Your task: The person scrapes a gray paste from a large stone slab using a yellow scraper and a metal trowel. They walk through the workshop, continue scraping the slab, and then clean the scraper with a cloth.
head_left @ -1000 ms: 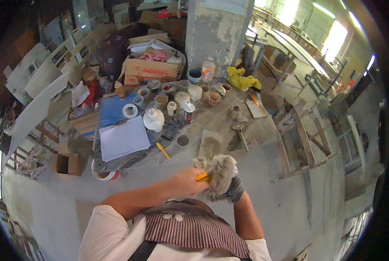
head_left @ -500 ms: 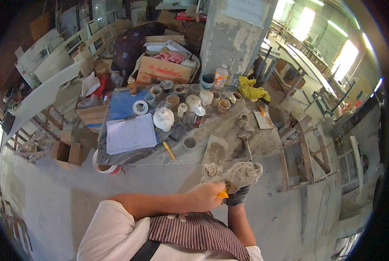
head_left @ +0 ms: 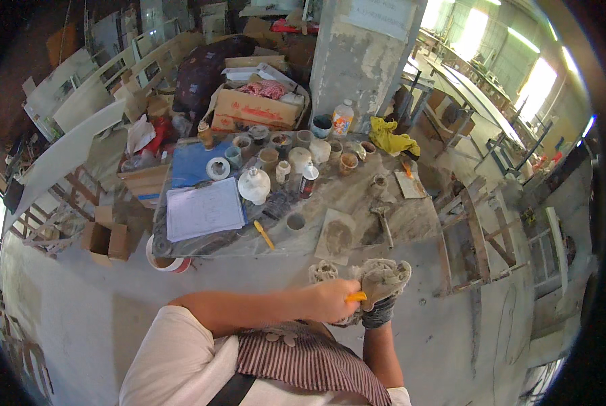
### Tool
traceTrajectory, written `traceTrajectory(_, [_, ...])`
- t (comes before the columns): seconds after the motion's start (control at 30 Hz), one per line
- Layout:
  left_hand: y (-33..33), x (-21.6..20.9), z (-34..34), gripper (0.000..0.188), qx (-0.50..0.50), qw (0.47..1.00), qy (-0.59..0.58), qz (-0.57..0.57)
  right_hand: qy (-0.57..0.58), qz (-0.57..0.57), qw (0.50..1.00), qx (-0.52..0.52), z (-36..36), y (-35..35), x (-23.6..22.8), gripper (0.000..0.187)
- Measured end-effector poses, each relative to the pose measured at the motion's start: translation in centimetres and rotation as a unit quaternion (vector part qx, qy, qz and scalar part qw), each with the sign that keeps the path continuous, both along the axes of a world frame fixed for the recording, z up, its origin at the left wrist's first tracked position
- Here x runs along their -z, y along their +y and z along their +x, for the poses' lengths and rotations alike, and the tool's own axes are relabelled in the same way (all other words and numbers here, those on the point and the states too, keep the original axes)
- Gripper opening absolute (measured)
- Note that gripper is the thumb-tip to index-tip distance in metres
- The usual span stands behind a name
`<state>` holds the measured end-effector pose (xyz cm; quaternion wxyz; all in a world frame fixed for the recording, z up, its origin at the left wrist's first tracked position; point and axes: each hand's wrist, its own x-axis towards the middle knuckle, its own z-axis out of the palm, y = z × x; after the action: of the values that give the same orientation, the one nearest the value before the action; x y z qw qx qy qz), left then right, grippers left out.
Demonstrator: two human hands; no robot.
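Note:
My bare left hand (head_left: 330, 301) reaches across my front from the left, its fingers closed round a tool with an orange-yellow handle (head_left: 356, 296). The handle's end sticks out to the right; the tool's other end is hidden. Close beside it, my right hand (head_left: 379, 312) wears a dark glove and is bunched in a dirty grey-beige rag (head_left: 385, 276). The rag covers most of its fingers. More of the crumpled cloth shows behind my left hand. Both hands meet just off the table's front edge.
The stained stone-look table (head_left: 411, 223) holds a hammer (head_left: 383, 223), a square board with a grey patch (head_left: 335, 237), a yellow tool (head_left: 264, 235), papers (head_left: 205, 211) and several jars and bottles. A white bucket (head_left: 164, 260) stands beneath its left front. Wooden frames (head_left: 475, 237) stand right.
My left hand has shifted a little right, and the orange-yellow handle has risen and turned to point more to the right. The rag in my right hand has moved slightly lower.

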<state>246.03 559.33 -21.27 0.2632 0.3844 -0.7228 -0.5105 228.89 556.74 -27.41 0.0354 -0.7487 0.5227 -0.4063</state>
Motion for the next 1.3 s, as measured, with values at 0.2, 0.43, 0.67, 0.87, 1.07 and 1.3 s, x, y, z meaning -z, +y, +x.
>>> traceTrajectory(0.2, [1.2, -2.3, -2.8, 0.020, 0.019, 0.968, -0.216, -0.124, -0.028, 0.003, 0.999, 0.036, -2.2, -0.9, 2.3, 0.046])
traceTrajectory(0.43, [1.1, 1.9, -3.3, 0.019, 0.056, 0.908, -0.221, -0.352, -0.196, 0.136, 0.971, -0.009, -4.9, -3.7, 6.8, 0.047])
traceTrajectory(0.67, [-0.4, 4.1, -4.2, 0.014, -0.001, 0.998, 0.054, -0.009, -0.027, 0.007, 0.994, 0.110, -3.0, -4.2, 5.7, 0.031])
traceTrajectory(0.87, [-3.3, -1.3, 0.8, 0.022, 0.140, 0.929, 0.013, 0.343, 0.352, 0.164, 0.921, -0.019, -2.9, -1.1, -2.9, 0.029])
traceTrajectory(1.07, [-3.6, -2.8, 4.3, 0.019, 0.143, 0.902, 0.151, 0.379, 0.168, 0.126, 0.972, -0.110, -8.6, -2.6, 1.8, 0.033])
traceTrajectory(1.3, [-3.7, -3.1, 4.5, 0.021, 0.121, 0.920, 0.090, 0.362, -0.155, 0.201, 0.931, -0.263, -5.0, -2.1, -1.7, 0.050])
